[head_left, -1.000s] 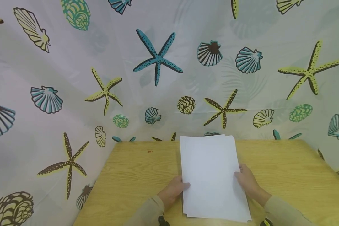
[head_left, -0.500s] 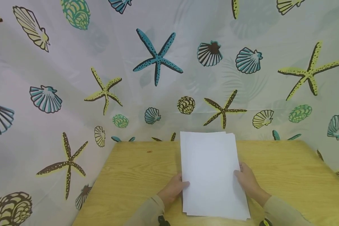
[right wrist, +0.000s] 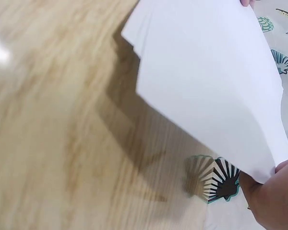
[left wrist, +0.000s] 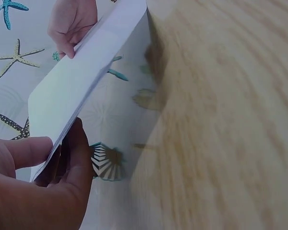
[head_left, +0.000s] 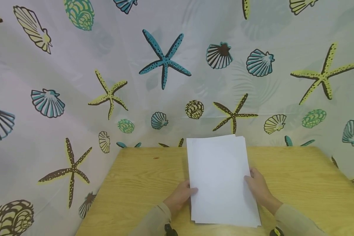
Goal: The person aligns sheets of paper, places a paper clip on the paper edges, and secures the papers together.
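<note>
A stack of white paper sheets is held tilted over the table between both hands, its sheets slightly out of line at the top and bottom edges. My left hand pinches the left edge, thumb on the front face and fingers behind. On the opposite edge, my right hand grips the stack the same way. In the left wrist view, the sheets stand edge-on between thumb and curled fingers. The right wrist view shows the lower corner of the sheets raised off the wood, casting a shadow.
A small red paper clip lies near the back left of the wooden table. A white curtain printed with starfish and shells hangs behind the table and along its sides.
The stack has risen a little and its top edge now reaches higher against the curtain. Both hands keep their hold and have shifted slightly upward with it.
</note>
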### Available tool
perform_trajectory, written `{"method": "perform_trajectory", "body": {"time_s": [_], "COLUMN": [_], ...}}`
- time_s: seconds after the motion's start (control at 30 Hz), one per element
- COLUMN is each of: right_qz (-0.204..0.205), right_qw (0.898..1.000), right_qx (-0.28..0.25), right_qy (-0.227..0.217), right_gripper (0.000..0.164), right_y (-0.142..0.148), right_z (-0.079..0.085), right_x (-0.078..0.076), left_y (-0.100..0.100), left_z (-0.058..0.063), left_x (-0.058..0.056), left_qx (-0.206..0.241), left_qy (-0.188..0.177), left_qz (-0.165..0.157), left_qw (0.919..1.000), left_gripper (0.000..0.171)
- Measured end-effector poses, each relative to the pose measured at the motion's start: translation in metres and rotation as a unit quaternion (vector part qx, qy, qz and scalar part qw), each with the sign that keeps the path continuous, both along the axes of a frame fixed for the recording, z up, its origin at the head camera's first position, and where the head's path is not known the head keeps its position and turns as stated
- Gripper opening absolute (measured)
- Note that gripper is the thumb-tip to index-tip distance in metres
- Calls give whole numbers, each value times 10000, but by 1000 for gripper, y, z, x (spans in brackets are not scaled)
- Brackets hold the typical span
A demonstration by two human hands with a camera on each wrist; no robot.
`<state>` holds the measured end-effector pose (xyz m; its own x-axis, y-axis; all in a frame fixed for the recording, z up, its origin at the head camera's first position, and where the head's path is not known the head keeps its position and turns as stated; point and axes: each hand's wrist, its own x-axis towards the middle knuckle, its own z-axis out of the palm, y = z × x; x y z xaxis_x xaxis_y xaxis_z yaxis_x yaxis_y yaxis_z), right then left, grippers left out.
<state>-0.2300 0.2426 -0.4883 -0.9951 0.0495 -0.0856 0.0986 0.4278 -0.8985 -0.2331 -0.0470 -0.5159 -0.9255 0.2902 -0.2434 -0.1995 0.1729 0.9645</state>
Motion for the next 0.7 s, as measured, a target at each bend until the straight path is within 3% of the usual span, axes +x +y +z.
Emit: {"method": "perform_trajectory", "body": {"time_s": [0.33, 0.7], "right_qz": [-33, -135], "right_qw": [9999, 9998], "right_qx": [71, 17], "right_qy": [122, 120], "right_gripper": [51, 52], "right_y": [-1, 1], "right_z": [3, 4], "right_x": [2, 1], "left_y": [-1, 0], "left_z": [1, 3], "left_x": [1, 1], "left_qx": [282, 163], "left_qy": [-32, -20], "left_qz": [-163, -136], "left_qw": [9995, 9998], "left_gripper": [47, 43]}}
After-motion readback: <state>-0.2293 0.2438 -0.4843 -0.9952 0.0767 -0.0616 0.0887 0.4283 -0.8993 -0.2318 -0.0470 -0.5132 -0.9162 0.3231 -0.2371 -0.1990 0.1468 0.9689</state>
